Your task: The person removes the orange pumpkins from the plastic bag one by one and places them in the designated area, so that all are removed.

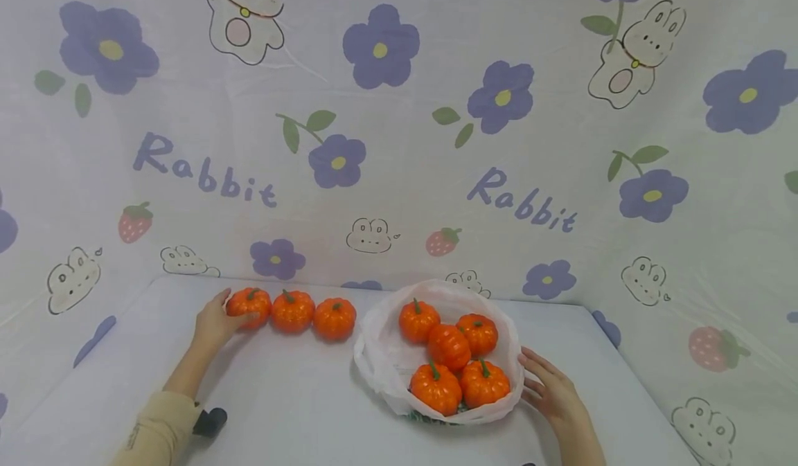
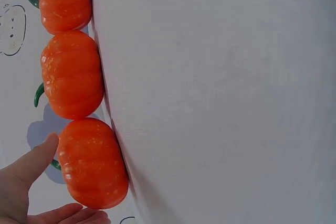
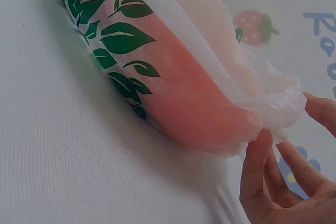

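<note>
Fingers of the left hand [image 1: 215, 322] cup the end pumpkin [image 1: 249, 306] of 3, loosely spread; right hand [image 1: 551, 391], its grip open, touches the bag rim [image 1: 516, 355]; bare worktop [image 1: 299, 397] between.

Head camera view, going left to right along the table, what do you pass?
Left hand → pumpkin it touches → second pumpkin → third pumpkin → white bag holding five pumpkins → right hand at the bag's right edge.
</note>
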The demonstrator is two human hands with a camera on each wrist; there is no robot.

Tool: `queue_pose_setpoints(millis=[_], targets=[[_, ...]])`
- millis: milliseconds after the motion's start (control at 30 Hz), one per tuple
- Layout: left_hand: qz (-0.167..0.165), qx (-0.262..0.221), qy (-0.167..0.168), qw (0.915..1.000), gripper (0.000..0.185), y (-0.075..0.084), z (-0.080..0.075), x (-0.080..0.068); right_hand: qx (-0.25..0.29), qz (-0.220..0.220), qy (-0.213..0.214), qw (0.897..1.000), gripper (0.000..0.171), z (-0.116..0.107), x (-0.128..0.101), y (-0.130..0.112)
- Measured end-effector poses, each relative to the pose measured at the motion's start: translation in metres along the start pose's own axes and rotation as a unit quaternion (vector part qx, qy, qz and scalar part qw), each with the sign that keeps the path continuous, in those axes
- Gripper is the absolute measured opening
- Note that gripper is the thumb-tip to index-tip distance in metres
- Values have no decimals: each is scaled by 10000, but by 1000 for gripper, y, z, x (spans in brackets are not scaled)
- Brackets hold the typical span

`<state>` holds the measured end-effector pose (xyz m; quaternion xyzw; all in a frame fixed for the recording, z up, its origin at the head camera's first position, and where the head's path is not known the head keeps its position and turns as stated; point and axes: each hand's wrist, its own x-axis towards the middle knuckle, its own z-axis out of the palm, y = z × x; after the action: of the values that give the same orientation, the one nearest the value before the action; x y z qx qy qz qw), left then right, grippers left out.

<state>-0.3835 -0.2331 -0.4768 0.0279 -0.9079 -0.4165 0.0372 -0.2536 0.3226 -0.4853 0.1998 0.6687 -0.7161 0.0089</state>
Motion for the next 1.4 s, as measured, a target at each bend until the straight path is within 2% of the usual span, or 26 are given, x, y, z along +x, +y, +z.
queue_pose_setpoints(millis=[133,333,533,667,800,967,1067,1267,1400], targets=[[71,-130,52,9999,87,2,0,-4,-6,-4,11,10000,85,0,0,0],[140,-347,149,9992,88,8,2,-8,30,-31,48,10000,75,-1,-1,1],[138,-626,193,9978,90,20,4,-15,50,-27,53,10000,77,0,-2,0],[336,-767,245,9962,85,31,6,-20,52,-17,58,10000,78,1,-3,-1],[574,-909,192,9940,86,46,9,-26,41,1,53,10000,79,1,-4,-1],[847,-785,91,9933,90,63,16,-32,27,18,46,10000,81,1,-3,0],[826,-774,-20,9936,88,68,20,-33,45,37,28,10000,82,1,-2,0],[875,-1185,-173,9889,83,75,27,-33,61,69,-1,10000,81,1,-1,-1],[902,-1483,-345,9842,86,83,34,-34,42,55,34,10000,79,0,-2,-2]])
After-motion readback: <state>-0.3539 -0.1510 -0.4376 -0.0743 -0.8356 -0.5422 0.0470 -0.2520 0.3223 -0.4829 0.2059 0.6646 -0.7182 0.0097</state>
